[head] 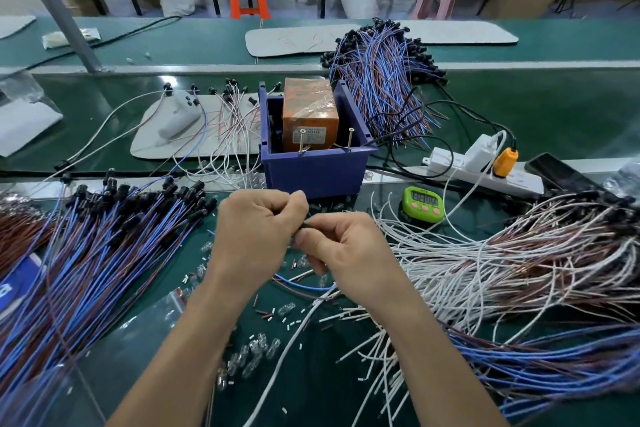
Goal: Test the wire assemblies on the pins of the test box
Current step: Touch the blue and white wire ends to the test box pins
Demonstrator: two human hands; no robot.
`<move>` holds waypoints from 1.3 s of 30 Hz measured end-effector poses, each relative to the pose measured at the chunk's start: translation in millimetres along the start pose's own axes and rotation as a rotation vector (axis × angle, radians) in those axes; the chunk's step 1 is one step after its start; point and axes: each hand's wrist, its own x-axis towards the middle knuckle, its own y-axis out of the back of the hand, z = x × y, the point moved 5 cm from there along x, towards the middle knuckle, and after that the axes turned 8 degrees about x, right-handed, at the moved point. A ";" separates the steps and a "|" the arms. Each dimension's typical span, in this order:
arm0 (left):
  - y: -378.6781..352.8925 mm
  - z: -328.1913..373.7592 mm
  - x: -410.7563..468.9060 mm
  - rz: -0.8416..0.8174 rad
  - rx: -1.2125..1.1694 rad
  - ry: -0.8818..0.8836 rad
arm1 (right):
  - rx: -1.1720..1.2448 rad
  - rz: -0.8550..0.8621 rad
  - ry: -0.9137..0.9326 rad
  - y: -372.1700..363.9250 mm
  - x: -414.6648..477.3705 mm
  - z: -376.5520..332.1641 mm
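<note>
The blue test box (pixel 313 170) stands at the table's middle, an orange block inside it and two upright metal pins (pixel 350 139) at its front rim. Just in front of the box, my left hand (pixel 256 229) and my right hand (pixel 341 250) meet, both pinching the small black socket (pixel 300 229) of one wire assembly. Its blue and brown wires (pixel 298 286) trail down under my right wrist. Neither hand touches the pins. Piles of blue-brown assemblies (pixel 104 253) lie at the left, white-brown ones (pixel 502 263) at the right.
A green timer (pixel 423 202) and a white power strip (pixel 485 166) sit right of the box. Another blue-brown bundle (pixel 377 80) lies behind it. Small glass bulbs (pixel 252 354) and cut wire bits are scattered in front. A white pad with several assemblies (pixel 194 128) lies left of the box.
</note>
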 end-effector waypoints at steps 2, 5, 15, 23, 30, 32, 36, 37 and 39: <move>-5.9 -7.0 0.9 0.002 -0.180 0.086 | -0.090 0.038 0.063 -4.6 -1.7 -7.8; -23.2 -19.7 -3.2 -0.096 -0.653 0.352 | -0.150 0.067 0.137 -8.9 -5.3 -17.6; -33.9 -38.7 -4.3 -0.069 -0.345 0.386 | -0.226 -0.005 0.007 10.9 -3.7 3.4; -14.6 -65.9 -0.4 0.121 -0.251 0.584 | -0.281 0.043 0.030 34.5 9.4 22.2; -58.2 -42.1 24.6 -0.086 0.113 0.235 | -0.323 0.107 0.033 23.7 10.7 52.3; -73.2 -41.3 32.4 -0.169 0.075 0.259 | -0.308 0.103 0.017 25.9 10.2 56.1; -87.0 -45.8 38.9 -0.224 -0.031 0.311 | -0.219 0.101 -0.039 31.6 12.3 60.3; -84.7 -47.3 38.4 -0.201 -0.034 0.301 | -0.209 0.094 -0.050 31.6 12.7 61.0; -73.4 -51.7 34.8 -0.148 0.040 0.268 | -0.199 0.084 -0.055 31.2 13.0 61.5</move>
